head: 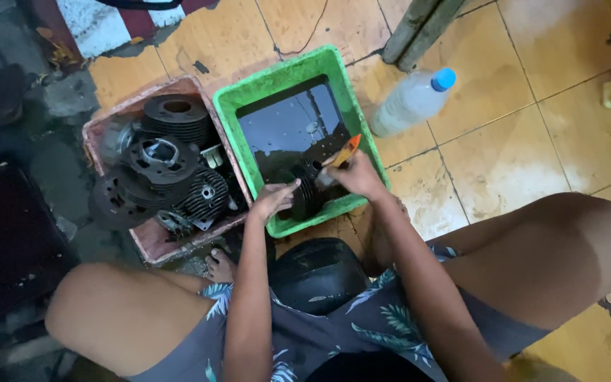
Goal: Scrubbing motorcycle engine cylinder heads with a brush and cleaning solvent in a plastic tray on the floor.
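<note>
A green plastic tub (228, 99) sits on the floor in front of me, filled with dark liquid. A black finned engine cylinder (306, 189) stands in its near end, partly in the liquid. My left hand (270, 199) grips the cylinder's left side. My right hand (353, 175) holds an orange-handled brush (345, 151) with its bristles against the cylinder's top.
A pink tray (144, 237) to the left holds several black finned engine parts (171, 152). A plastic bottle with a blue cap (411, 102) lies on the tiles to the right. Grey bars (419, 28) lean at the top. My bare knees flank a dark seat.
</note>
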